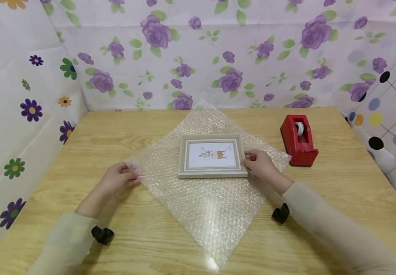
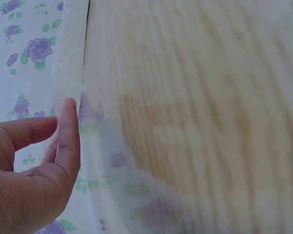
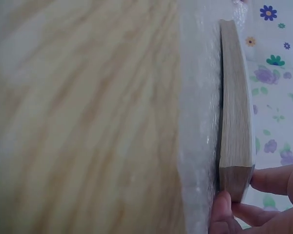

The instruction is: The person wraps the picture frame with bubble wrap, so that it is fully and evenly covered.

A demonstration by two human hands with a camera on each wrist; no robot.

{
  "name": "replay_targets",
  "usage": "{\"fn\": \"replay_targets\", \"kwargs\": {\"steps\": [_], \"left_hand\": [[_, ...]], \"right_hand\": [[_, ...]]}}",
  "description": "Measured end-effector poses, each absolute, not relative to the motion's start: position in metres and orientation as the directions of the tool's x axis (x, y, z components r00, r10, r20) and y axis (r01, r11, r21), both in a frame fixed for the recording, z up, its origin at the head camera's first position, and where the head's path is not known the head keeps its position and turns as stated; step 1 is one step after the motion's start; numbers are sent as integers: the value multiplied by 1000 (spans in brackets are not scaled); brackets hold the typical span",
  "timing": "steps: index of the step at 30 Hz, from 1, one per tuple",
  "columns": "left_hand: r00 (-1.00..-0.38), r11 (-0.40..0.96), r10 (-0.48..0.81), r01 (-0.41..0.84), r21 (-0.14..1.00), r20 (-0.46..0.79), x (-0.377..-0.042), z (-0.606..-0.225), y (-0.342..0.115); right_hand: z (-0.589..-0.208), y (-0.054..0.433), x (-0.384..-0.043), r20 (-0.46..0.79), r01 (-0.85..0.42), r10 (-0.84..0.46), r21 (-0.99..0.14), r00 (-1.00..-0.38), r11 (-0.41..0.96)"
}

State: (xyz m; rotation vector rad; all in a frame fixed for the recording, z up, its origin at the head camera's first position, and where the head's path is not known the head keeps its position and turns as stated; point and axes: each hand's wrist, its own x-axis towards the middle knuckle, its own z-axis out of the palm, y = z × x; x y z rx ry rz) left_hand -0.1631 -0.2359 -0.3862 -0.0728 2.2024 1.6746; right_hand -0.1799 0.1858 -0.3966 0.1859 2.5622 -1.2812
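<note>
A picture frame [image 1: 213, 156] with a pale border and a small plant print lies flat on a sheet of clear bubble wrap [image 1: 204, 214], whose corners point left, right, front and back. At the sheet's left corner my left hand [image 1: 119, 176] pinches the wrap between thumb and fingers. My right hand [image 1: 261, 164] grips the frame's right edge, the thumb [image 3: 273, 179] on its face side and other fingertips at its side and underside. In the right wrist view, the side of the frame [image 3: 237, 97] rises just off the wrap's layer, touching or nearly so; I cannot tell which.
A red tape dispenser [image 1: 299, 141] with a roll of tape stands on the wooden table [image 1: 338, 183] by the wrap's right corner. Floral cloth [image 1: 184, 53] hangs behind the table, and patterned cloths [image 1: 22, 133] border its sides.
</note>
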Motion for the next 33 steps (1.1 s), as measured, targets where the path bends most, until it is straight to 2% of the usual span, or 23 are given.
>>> {"fn": "replay_targets", "kwargs": {"steps": [8, 14, 20, 26, 33], "left_hand": [[-935, 269, 175, -255, 929, -308, -158, -386, -236], [-939, 224, 166, -262, 939, -302, -160, -385, -231], [-929, 224, 125, -315, 922, -348, -161, -386, -222], [-895, 190, 146, -393, 900, -422, -153, -393, -215], [-907, 119, 150, -379, 918, -394, -152, -391, -213]], "right_hand": [[-397, 185, -173, -273, 202, -22, -762, -962, 615], [-398, 185, -169, -278, 219, -30, -814, -960, 538], [-399, 186, -169, -319, 275, -4, -821, -948, 500], [-399, 186, -167, -333, 292, 10, -809, -943, 511], [-400, 187, -170, -316, 276, 8, -819, -949, 503]]}}
